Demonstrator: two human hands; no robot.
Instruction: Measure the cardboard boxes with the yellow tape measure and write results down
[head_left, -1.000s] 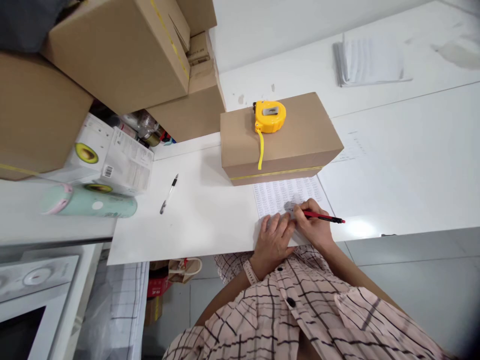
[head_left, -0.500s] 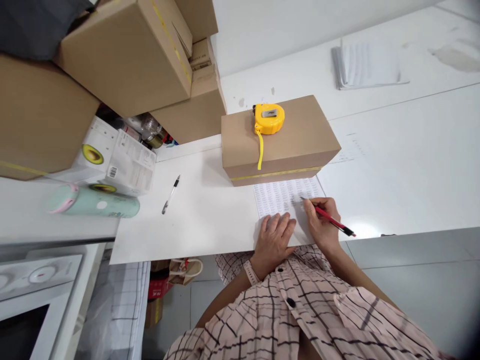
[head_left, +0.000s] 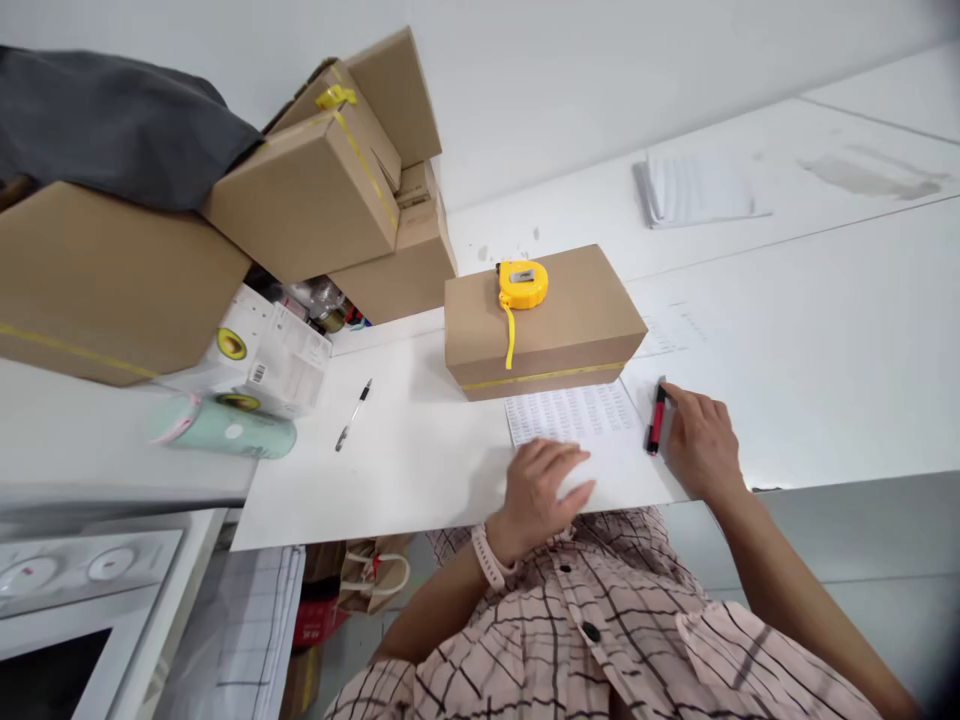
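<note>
- Comparing this with half a second ago, the right hand [head_left: 703, 440] has left the writing spot and shifted right, off the printed sheet [head_left: 574, 412].
- The red-and-black pen [head_left: 657, 418] was in a writing grip before; now it's on the white table [head_left: 420, 470], just right of the sheet, pretty much lined up front to back.
- Right hand's fingers are loosely curled, with a fingertip right at the pen's far end. Touching it or barely off, and whether there's any real grip left, honestly can't tell.
- The left hand [head_left: 541, 488] lay flat with fingers pointing away earlier. Now it's turned so they point more to the right, half open, thumb well apart from the rest, nothing held. It's over the near left part of the sheet, but contact is hard to judge.
- View's tipped up too, so more of the wall [head_left: 600, 90] shows.
- Same as before: yellow tape measure [head_left: 523, 285] on top of the cardboard box [head_left: 581, 315] behind the sheet, its tab hanging toward the person, and the clear pen with black ends [head_left: 353, 415] off to the left, untouched.
</note>
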